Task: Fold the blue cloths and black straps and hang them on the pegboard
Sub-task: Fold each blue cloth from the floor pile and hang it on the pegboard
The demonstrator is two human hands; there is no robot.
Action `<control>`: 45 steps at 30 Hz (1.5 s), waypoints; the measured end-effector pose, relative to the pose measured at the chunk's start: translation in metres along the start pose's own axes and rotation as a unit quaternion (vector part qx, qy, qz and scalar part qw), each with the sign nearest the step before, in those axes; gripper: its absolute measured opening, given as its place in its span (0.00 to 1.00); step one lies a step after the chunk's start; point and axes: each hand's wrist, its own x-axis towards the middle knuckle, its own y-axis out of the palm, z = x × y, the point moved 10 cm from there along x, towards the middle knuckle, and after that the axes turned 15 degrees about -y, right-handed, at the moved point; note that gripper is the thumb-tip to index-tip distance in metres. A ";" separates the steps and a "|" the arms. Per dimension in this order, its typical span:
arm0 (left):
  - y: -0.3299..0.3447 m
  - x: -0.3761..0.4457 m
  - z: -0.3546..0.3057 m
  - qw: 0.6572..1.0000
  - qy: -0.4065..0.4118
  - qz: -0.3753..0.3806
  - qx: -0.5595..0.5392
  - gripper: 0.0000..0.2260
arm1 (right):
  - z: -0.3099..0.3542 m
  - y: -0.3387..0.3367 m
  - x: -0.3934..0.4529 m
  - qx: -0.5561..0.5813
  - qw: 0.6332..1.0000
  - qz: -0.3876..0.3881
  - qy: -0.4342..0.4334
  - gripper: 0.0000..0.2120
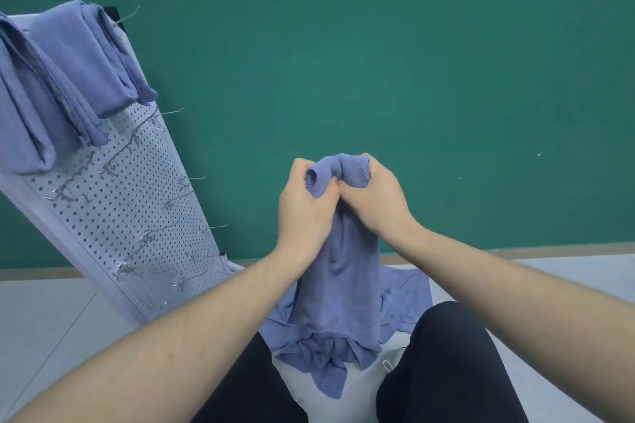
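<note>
Pegboard (pixel 120 216) left w/ cloths (pixel 68 79) on top; pile (pixel 395 312) centre.

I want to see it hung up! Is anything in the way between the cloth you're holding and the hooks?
Nothing visible blocks it. Both hands, left hand and right hand, hold the blue cloth up, and open air separates it from the bare hooks on the pegboard.

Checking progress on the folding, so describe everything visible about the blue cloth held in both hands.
The held cloth is blue-violet, soft and finely textured like microfibre. It hangs lengthwise in a narrow folded column in front of the person. Its top is bunched into a hump gripped by the left hand and right hand, knuckles close together. Its lower end reaches a crumpled pile of blue cloths between the knees; whether they touch cannot be told. It is not yet on the pegboard.
</note>
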 end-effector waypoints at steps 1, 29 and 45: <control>0.003 0.000 0.001 1.000 -0.007 0.006 -0.005 0.08 | 0.001 0.002 -0.001 0.013 1.000 -0.001 0.000 0.04; 0.009 0.022 0.020 0.971 -0.117 0.132 -0.159 0.07 | 0.029 0.028 -0.008 0.259 0.955 0.141 0.029 0.26; -0.005 0.032 0.009 0.928 -0.182 0.110 -0.304 0.12 | -0.034 0.050 -0.031 0.116 0.975 0.182 0.045 0.12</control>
